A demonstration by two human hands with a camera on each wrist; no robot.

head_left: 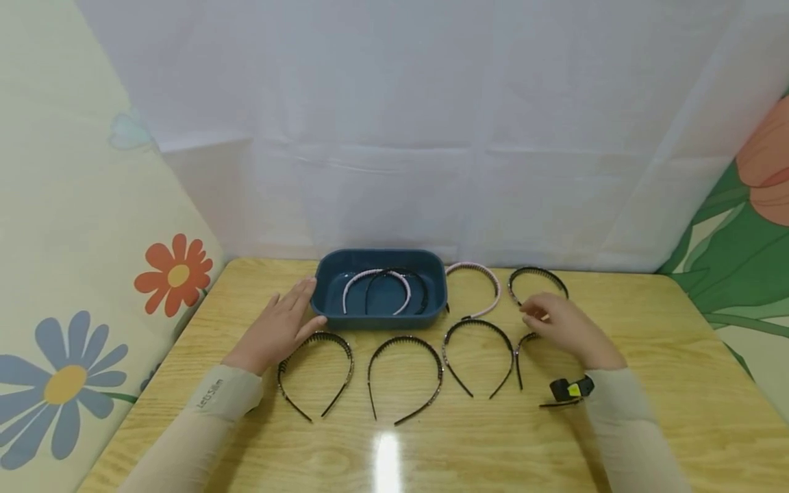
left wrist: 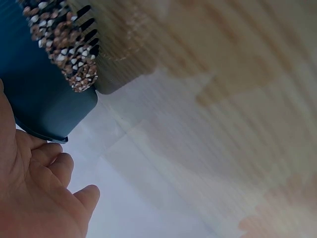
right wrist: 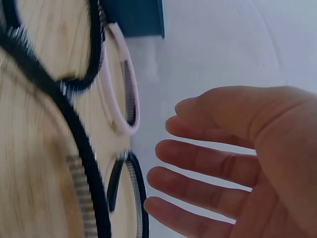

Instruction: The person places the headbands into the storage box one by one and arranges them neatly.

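Note:
My left hand (head_left: 277, 325) rests its fairly straight fingers against the left end of a dark blue plastic bin (head_left: 379, 323). Inside lie a pink headband (head_left: 346, 291) and a black headband (head_left: 425, 294). Above the right side of the table, my right hand (head_left: 567, 329) is loosely bent; its fingers (right wrist: 203, 163) hold nothing in the right wrist view. Nearest to it are a black toothed headband (head_left: 561, 281) behind and another headband (head_left: 519, 363) partly hidden beneath. Beside the bin lies a pink headband (head_left: 498, 287). The left wrist view shows a headband studded with beads (left wrist: 64, 49).
In front of the bin, black headbands lie in a row: the left one (head_left: 351, 359), the middle one (head_left: 403, 338) and the right one (head_left: 477, 322). A white cloth (head_left: 370, 171) hangs behind the wooden table (head_left: 468, 445). A black wrist device (head_left: 561, 389) sits at my right wrist.

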